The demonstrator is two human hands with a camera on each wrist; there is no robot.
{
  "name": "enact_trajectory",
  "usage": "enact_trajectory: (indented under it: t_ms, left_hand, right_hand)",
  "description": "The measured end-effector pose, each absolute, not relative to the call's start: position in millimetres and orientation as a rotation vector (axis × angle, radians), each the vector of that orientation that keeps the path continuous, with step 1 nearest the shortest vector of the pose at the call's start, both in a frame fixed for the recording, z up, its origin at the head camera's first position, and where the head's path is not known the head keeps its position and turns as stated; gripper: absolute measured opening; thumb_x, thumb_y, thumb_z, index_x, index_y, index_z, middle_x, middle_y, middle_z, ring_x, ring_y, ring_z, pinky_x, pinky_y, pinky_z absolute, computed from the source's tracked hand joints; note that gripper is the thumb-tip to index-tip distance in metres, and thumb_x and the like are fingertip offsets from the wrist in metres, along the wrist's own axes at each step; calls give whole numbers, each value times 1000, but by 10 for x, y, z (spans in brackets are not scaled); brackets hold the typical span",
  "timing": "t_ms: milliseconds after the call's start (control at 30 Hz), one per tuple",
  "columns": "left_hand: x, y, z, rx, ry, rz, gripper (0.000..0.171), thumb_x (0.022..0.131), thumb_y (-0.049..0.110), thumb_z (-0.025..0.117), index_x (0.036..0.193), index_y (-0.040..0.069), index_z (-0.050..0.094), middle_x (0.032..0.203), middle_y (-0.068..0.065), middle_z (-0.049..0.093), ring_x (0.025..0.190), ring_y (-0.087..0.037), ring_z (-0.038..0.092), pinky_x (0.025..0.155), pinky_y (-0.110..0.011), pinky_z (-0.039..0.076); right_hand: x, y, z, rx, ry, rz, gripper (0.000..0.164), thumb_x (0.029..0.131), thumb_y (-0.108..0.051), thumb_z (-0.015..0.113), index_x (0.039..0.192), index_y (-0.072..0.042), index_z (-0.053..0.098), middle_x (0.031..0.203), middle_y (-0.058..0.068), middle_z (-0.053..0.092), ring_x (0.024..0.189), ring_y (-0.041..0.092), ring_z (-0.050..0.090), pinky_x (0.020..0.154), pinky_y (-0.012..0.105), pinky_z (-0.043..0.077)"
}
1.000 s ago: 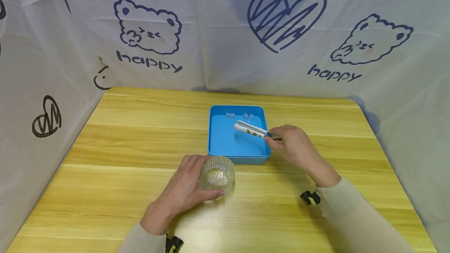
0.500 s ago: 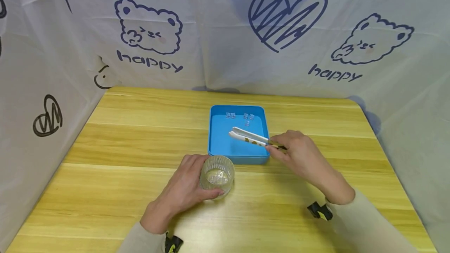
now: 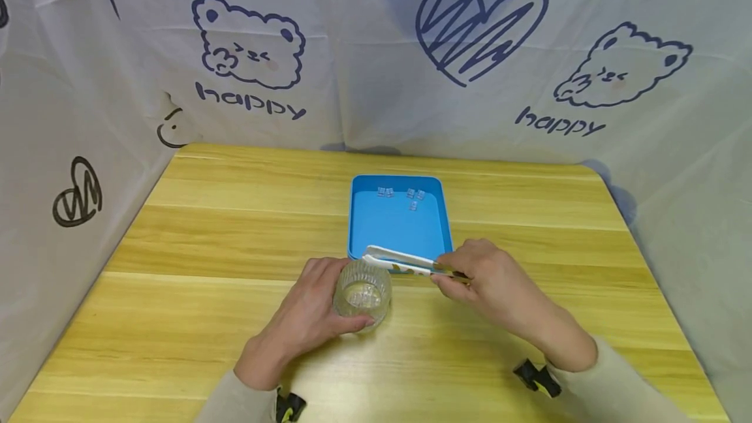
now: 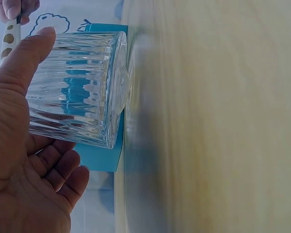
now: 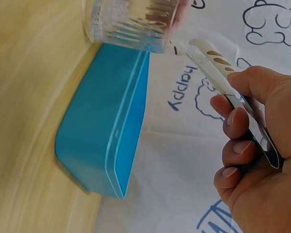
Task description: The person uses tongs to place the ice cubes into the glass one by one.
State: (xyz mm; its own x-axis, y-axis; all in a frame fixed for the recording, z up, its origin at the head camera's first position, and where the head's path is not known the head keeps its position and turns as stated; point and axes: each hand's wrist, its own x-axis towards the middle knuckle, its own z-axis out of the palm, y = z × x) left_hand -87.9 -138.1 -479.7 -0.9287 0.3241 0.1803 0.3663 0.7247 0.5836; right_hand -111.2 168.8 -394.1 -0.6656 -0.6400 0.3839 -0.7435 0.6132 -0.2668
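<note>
My left hand [image 3: 311, 309] grips a clear ribbed drinking glass [image 3: 376, 302], thumb on the near side and fingers round the far side. The glass stands upright on the table, just in front of a blue square tray [image 5: 94, 121]. My right hand [image 3: 490, 286] holds a pair of white tongs [image 5: 211, 73] with gold spots and metal handles. The tongs' tips are at the glass's far rim, close together, above its height in the right wrist view; I cannot tell whether they pinch something clear. Several small clear cubes [image 3: 413, 205] lie in the tray's far part.
The wood-grain table [image 3: 235, 214] reaches back to a white cloth [image 3: 364, 51] printed with bears and hearts. More cloth hangs at the left and right sides. Dark straps sit at both wrists.
The tongs, in my right hand, have moved from over the middle of the tray toward me and left, to the glass's rim. My left hand and the glass have stayed in place.
</note>
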Motion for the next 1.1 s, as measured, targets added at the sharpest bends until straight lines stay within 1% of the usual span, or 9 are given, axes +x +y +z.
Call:
enact_trajectory:
  t_ms: [267, 533, 767, 1000, 1100]
  left_hand:
    - [-880, -1375, -4804, -571, -2862, -983, 95, 71, 56, 94, 146, 10, 57, 132, -3, 64, 126, -23, 54, 105, -44, 54]
    - [-872, -1374, -4799, -581, -2849, -976, 95, 70, 54, 96, 144, 9, 58, 131, -3, 64, 125, -23, 54, 104, -43, 54]
    - [-878, -1376, -4802, -595, -2829, -961, 96, 68, 53, 97, 143, 9, 58, 130, -4, 65, 124, -25, 55, 105, -43, 53]
    - [-889, -1375, -4807, -610, -2810, -908, 92, 67, 56, 96, 139, 9, 61, 128, -5, 65, 122, -27, 55, 111, -49, 44]
    - [-890, -1374, -4803, -614, -2807, -884, 92, 67, 58, 95, 138, 9, 61, 128, -5, 65, 122, -28, 55, 111, -49, 43]
  right_hand:
    - [-1077, 1622, -4005, 1214, -2564, 509, 11, 91, -19, 82, 95, -10, 78, 82, -4, 71, 72, 8, 55, 68, 30, 52]
    - [-1075, 1575, -4035, 1241, -2599, 494, 9, 96, -20, 78, 96, -11, 77, 85, -5, 73, 75, 8, 58, 76, 35, 56]
    - [-1083, 1557, -4055, 1242, -2610, 479, 12, 97, -21, 76, 98, -9, 79, 89, -1, 77, 80, 11, 66, 80, 36, 57]
    - [-1086, 1550, -4071, 1243, -2621, 448, 15, 96, -22, 77, 99, -8, 79, 89, 0, 77, 80, 13, 67, 82, 38, 58]
    - [-1088, 1552, -4077, 1241, -2619, 445, 15, 96, -22, 77, 99, -7, 79, 89, 1, 77, 79, 13, 67, 81, 38, 58]
